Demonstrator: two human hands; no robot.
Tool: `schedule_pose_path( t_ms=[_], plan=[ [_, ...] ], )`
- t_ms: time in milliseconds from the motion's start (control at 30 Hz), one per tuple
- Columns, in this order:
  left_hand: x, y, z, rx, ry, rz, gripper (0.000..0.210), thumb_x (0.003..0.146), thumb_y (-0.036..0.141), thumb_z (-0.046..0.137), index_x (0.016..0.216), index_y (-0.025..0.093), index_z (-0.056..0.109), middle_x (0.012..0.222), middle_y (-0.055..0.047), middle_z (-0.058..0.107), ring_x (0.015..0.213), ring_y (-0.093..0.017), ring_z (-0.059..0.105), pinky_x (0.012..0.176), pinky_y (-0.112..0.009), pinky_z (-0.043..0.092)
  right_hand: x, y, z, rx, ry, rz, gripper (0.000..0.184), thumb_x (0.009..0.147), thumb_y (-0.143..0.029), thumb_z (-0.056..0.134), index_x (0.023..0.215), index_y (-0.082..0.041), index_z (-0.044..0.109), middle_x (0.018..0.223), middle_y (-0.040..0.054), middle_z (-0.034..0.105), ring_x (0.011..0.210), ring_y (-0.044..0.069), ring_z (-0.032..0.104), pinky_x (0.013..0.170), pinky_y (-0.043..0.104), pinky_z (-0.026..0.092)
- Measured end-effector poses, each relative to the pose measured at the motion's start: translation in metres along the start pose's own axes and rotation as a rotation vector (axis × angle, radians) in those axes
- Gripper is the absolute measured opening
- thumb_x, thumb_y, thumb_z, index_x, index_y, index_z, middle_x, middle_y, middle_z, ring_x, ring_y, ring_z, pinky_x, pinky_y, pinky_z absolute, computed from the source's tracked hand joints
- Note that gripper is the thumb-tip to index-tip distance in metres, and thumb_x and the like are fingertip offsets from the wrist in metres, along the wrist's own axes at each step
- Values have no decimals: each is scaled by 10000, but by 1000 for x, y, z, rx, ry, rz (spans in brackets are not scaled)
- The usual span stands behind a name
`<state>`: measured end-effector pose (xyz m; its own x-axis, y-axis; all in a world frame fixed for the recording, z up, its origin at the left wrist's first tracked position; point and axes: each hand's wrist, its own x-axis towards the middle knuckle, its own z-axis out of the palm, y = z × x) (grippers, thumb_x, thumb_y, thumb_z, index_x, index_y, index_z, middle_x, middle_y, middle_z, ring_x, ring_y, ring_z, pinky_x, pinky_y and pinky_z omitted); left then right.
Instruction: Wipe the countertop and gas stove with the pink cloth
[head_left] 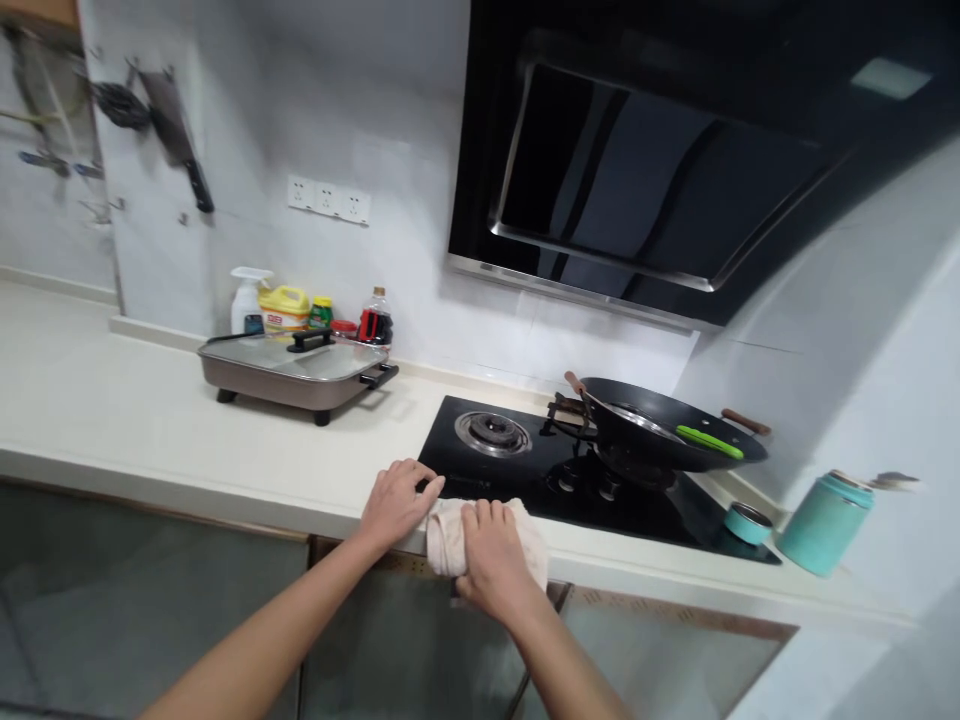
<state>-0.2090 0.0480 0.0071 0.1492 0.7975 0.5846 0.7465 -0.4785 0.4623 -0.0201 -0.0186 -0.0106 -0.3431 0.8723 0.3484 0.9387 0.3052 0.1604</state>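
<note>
The cloth lies over the front edge of the tabletop, at the lower centre of the frame. The right hand has its fingers bent over it, gripping it against the edge. The left hand is loosely curled on the tabletop — nothing visible in its grasp — with its thumb just beside the cloth. Behind them is the stove, bearing a wok at centre right. At upper left of centre, the jug and the bottle carry red labels, their writing too small to read.
</note>
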Motion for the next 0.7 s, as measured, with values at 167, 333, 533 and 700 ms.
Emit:
schedule_pose_path(
  t_ms=[167, 333, 533, 700],
  plan=[
    [2, -10, -4, -234, 69, -151, 369, 966, 511, 474, 892, 265, 740, 1024, -32, 761, 1068, -253, 651, 992, -407, 467, 13, -24, 3, 356, 66, -112, 704, 629, -213, 740, 1309, -171, 562, 1259, 151, 578, 1135, 347, 494, 1036, 525, 397],
    [6, -22, -5, -368, 110, -266, 468, 981, 541, 388, 885, 264, 753, 1050, -39, 764, 1100, -262, 661, 1000, -410, 479, 25, 15, -20, 1095, 5, 140, 740, 658, -165, 629, 1363, -249, 419, 1226, 69, 628, 1098, 256, 604, 993, 429, 466],
    [4, -17, -3, -248, 67, -293, 388, 986, 483, 434, 903, 255, 736, 1046, -55, 743, 1115, -272, 643, 997, -428, 452, 51, 97, -35, 1422, -34, 233, 658, 716, -470, 776, 1276, -230, 528, 1229, 91, 699, 1131, 269, 659, 988, 418, 522],
    [4, -12, -2, -178, 32, -288, 313, 998, 428, 476, 922, 255, 724, 1058, -44, 736, 1113, -261, 639, 1003, -431, 426, 48, 154, -13, 1099, 173, 514, 632, 673, -564, 770, 1191, -225, 646, 1252, 127, 700, 1169, 310, 655, 1056, 486, 496]
  ],
)
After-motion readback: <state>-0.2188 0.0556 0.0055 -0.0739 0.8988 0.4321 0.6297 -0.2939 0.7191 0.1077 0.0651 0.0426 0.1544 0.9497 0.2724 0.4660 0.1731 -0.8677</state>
